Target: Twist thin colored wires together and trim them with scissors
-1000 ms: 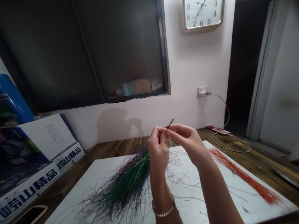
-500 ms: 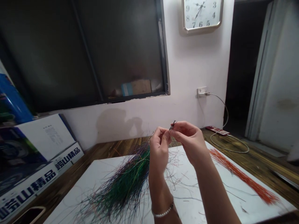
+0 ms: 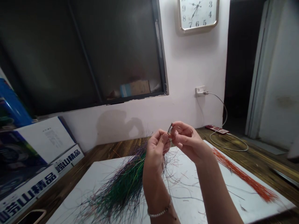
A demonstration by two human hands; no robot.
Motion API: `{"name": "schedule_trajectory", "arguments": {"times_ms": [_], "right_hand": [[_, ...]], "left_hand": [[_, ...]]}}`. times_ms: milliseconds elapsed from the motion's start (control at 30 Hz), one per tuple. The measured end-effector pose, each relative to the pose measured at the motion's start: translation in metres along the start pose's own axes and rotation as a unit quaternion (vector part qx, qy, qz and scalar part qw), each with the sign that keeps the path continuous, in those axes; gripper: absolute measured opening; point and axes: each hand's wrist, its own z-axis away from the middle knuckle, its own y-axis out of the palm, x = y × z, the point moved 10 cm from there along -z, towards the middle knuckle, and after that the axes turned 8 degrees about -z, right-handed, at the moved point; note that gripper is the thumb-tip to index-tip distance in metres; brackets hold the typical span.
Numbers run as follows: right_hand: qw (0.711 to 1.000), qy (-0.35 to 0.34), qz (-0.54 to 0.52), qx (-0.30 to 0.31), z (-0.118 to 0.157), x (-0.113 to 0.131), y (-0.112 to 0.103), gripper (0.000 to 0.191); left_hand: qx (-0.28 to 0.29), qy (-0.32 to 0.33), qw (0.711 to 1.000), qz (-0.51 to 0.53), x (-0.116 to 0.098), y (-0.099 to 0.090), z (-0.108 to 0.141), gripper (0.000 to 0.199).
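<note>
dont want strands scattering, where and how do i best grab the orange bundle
Probably mid-length on the orange bundle, from above, fingers closing across it: it lies long and flat on the white board, strands close together there, fanning out at the near end.

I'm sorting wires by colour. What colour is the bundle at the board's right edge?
Orange-red, clearest in the head view.

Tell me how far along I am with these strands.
The orange strands look done, lying in a neat bundle. Your left hand and right hand are pinching a few dark strands. The tangled green and purple pile probably remains; how many pieces are finished, I can't tell.
</note>
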Motion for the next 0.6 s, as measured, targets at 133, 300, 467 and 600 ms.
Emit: {"name": "schedule_trajectory", "arguments": {"times_ms": [133, 300, 467, 600], "right_hand": [[0.999, -0.034, -0.010, -0.002, 0.000, 0.007, 0.000, 0.031], [0.991, -0.128, 0.010, -0.031, 0.000, 0.020, -0.004, 0.039], [0.975, -0.218, 0.021, -0.036, 0.003, 0.033, 0.002, 0.043], [0.950, -0.296, 0.055, -0.083, 0.014, 0.046, 0.002, 0.036]], "left_hand": [[-0.015, -0.027, 0.999, 0.012, 0.007, -0.004, -0.001, 0.022], [-0.010, -0.013, 1.000, -0.020, 0.002, -0.003, -0.004, 0.024], [0.007, -0.005, 0.999, -0.036, -0.001, 0.002, -0.004, 0.024], [0.016, 0.001, 0.998, -0.058, -0.001, 0.004, -0.005, 0.024]]}}
